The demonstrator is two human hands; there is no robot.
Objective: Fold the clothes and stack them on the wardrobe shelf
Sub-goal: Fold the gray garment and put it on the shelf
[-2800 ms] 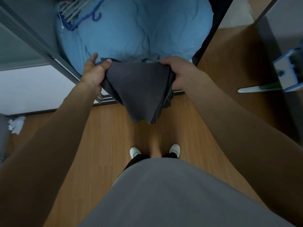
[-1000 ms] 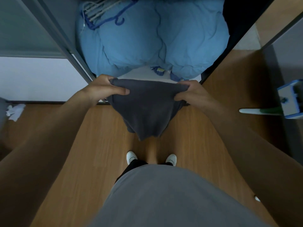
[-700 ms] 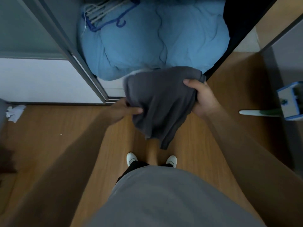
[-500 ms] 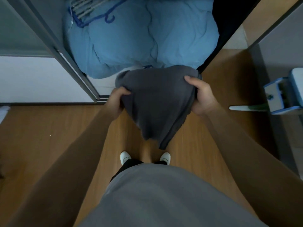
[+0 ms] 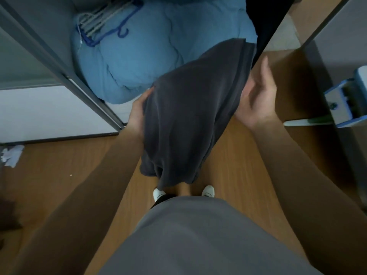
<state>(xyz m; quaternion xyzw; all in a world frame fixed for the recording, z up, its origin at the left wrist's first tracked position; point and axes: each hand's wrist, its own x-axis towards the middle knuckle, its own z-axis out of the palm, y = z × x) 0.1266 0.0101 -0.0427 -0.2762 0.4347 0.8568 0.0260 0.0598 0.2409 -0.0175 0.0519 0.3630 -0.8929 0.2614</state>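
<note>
The dark grey cloth (image 5: 190, 116) hangs half folded over the left hand (image 5: 138, 114), which grips its edge, while the right hand (image 5: 256, 96) is open beside it, so next comes another fold.

grey t-shirt (image 5: 198, 239), bare forearms, white shoes (image 5: 208, 190), dark shorts hem.

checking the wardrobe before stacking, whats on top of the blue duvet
A bundle of hangers lies on the blue duvet. The dark grey garment covers its right front part, so anything there is hidden.
</note>
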